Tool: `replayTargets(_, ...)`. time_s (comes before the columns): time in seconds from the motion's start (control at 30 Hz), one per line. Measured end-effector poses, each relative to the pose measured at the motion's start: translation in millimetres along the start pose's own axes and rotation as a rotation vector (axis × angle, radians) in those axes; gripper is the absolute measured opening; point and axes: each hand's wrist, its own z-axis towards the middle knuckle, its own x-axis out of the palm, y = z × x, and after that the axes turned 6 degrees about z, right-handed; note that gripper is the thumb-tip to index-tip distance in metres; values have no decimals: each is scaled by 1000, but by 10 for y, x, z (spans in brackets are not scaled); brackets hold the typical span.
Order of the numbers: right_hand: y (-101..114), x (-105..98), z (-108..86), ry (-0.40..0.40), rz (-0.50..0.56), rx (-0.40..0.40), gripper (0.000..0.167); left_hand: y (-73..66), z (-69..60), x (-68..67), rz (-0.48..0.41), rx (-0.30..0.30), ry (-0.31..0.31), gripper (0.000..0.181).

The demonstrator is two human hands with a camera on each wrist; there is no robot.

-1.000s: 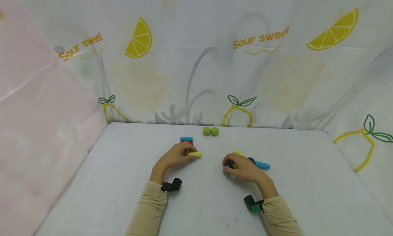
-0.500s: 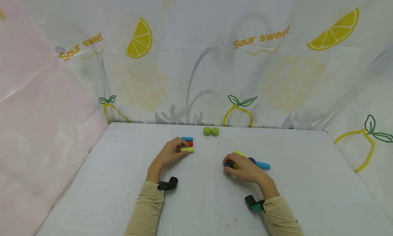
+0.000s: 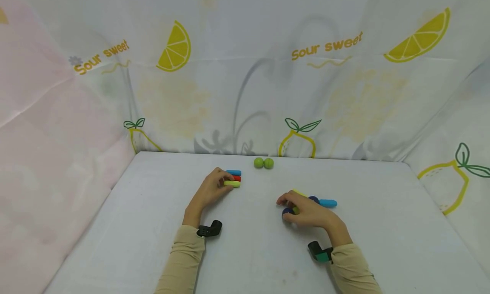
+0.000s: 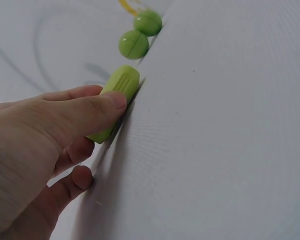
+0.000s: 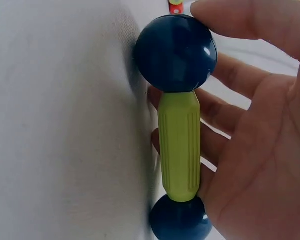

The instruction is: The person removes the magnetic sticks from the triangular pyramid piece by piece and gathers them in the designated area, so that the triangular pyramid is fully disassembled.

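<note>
My left hand (image 3: 208,191) pinches a yellow-green building stick (image 4: 121,80) between thumb and fingers, just above the table. In the head view, a red stick (image 3: 237,178) and a blue stick (image 3: 234,172) lie right behind it, side by side. My right hand (image 3: 308,211) rests around another yellow-green stick (image 5: 180,145), which joins a dark blue ball (image 5: 176,52) to a second dark blue ball (image 5: 181,220). Its thumb touches the near ball, while its fingers are loosely bent and spread behind the stick. The hand partly covers this piece in the head view.
Two green balls (image 3: 263,163) sit together near the table's back edge. Beyond the right hand, a bright yellow stick (image 3: 299,193) and a light blue stick (image 3: 328,203) meet near a dark blue ball. A printed cloth (image 3: 245,94) hangs behind the white table (image 3: 245,251).
The left hand has carried its yellow-green stick left and back, close to the red stick. The right hand's fingers have spread away from the near dark blue ball, and the joined piece has shifted slightly.
</note>
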Motion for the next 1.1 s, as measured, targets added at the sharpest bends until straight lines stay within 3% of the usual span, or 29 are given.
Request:
replayTargets(0.37,22,37,60,-66,-12,-8,20,25,-10,30,-3,-15,-24,18)
replayTargets(0.6,37,-48,1,-109,-11,4,20,12,-4,39,-8,-38,-35,19)
replayTargets(0.7,29,-107,-37,-119,-17,-31,18,10,0,41,5,-49,-36,19)
replayTargets(0.97,-8,-173,-76,-57,-18,-71,28,16,15,21,27,-82,-6,25)
replayTargets(1.1,-14,-164,-67,-51,-30,-68,25,18,23,-10,24,-85,-29,30)
